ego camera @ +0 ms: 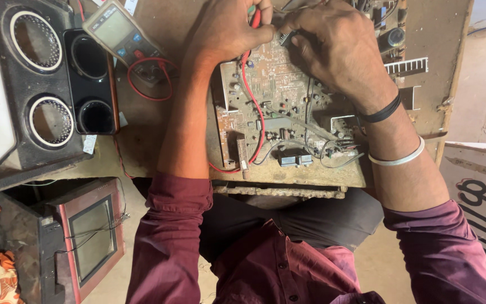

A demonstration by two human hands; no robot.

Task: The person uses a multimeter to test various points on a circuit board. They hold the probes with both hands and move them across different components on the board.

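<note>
A beige circuit board crowded with small parts and wires lies on a worn workbench. My left hand grips a red test probe at the board's far edge; its red lead runs down across the board. My right hand pinches a small dark ribbed part right next to the probe tip. A black band and a silver bangle ring my right wrist.
A multimeter with looping red wire lies at the far left of the bench. A black speaker cabinet stands left of it. A small old television sits on the floor below. A white heat sink is at right.
</note>
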